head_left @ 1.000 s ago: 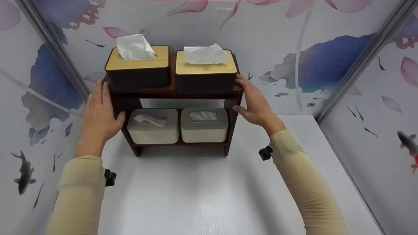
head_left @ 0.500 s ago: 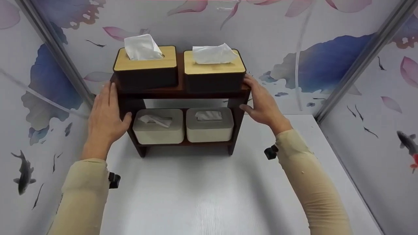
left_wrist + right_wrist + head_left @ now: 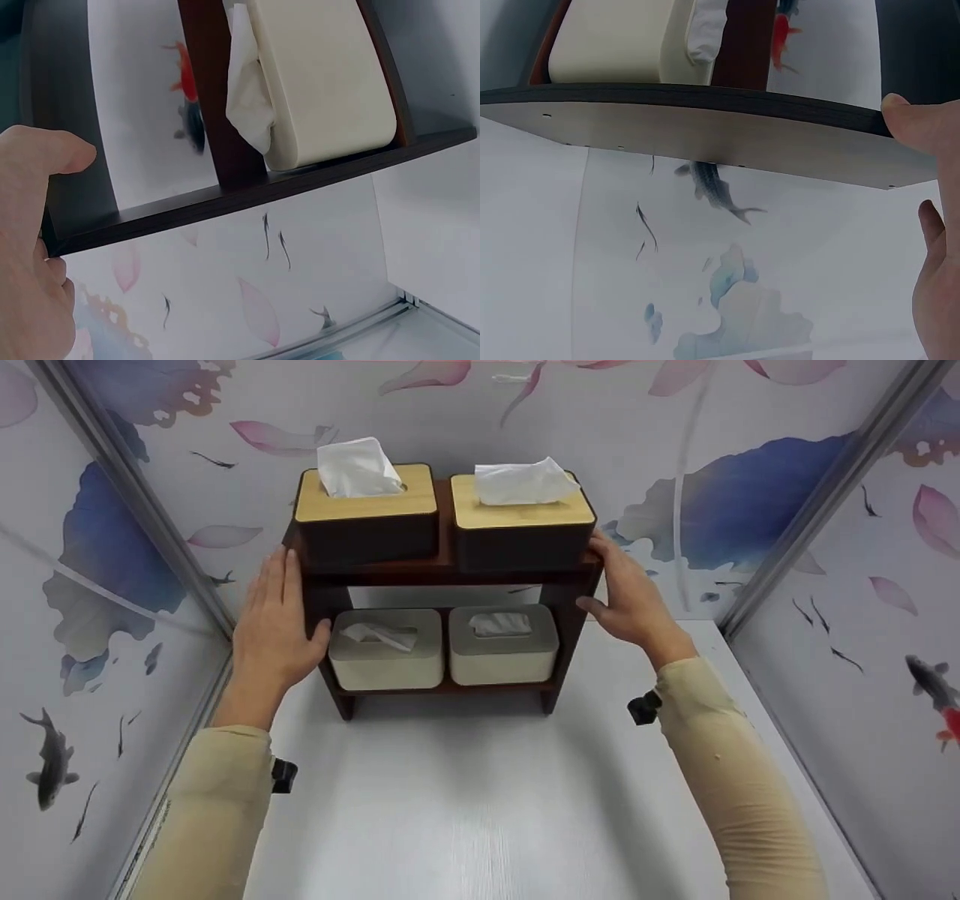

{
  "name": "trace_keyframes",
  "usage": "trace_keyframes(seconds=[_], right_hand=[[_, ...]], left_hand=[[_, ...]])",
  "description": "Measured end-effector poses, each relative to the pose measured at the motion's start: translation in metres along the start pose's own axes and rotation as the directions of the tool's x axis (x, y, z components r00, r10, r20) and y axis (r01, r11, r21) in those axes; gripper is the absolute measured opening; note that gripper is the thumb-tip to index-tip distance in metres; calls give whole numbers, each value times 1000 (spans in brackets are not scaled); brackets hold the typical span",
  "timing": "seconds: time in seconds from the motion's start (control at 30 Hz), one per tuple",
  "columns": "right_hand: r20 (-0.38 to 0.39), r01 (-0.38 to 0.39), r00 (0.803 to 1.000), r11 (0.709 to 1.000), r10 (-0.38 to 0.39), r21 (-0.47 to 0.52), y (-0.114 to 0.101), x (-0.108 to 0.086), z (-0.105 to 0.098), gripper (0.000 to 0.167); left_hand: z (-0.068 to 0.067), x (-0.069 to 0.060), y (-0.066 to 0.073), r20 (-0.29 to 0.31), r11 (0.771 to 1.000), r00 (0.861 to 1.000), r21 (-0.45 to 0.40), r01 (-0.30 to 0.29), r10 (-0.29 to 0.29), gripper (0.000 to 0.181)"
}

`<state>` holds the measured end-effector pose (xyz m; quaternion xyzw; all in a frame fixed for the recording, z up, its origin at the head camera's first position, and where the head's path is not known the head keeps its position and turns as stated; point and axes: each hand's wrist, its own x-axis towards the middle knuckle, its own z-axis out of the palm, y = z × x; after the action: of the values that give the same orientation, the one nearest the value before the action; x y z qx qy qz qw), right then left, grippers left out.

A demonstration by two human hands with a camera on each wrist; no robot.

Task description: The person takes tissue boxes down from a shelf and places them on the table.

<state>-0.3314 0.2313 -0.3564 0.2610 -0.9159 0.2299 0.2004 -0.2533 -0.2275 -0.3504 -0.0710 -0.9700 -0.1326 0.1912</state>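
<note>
A dark brown two-tier wooden shelf [image 3: 442,577] stands on the white table, between my two hands. My left hand [image 3: 274,622] lies along its left side panel with straight fingers, thumb by the front edge. My right hand [image 3: 637,592] is at the upper right side, fingers extended beside the panel; its thumb [image 3: 909,124] touches the panel's front edge. On the top tier sit a left black tissue box [image 3: 367,536] and a right black tissue box [image 3: 521,547], both wooden-lidded. Below are a left cream tissue box [image 3: 386,667] and a right cream tissue box [image 3: 502,666], grey-lidded.
The white tabletop [image 3: 450,810] extends in front of the shelf. A patterned back wall [image 3: 450,412] rises close behind it. Side walls with metal corner posts [image 3: 142,510] bound the table on the left and right.
The shelf and all its tissue boxes have slid to the right along the table, staying near the back wall. Both hands have moved right with it, their poses much the same.
</note>
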Motion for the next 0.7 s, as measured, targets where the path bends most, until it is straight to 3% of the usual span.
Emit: trace_keyframes(seconds=[0.37,0.7], right_hand=[[-11,-57,998,998,56,-12,19,-10,-14,80],[-19,-67,998,998,66,-23,28,-18,-23,80]], left_hand=[[9,6,27,18,1000,1000,7,-9,8,90],[13,14,43,44,1000,999,12,-5,4,90]])
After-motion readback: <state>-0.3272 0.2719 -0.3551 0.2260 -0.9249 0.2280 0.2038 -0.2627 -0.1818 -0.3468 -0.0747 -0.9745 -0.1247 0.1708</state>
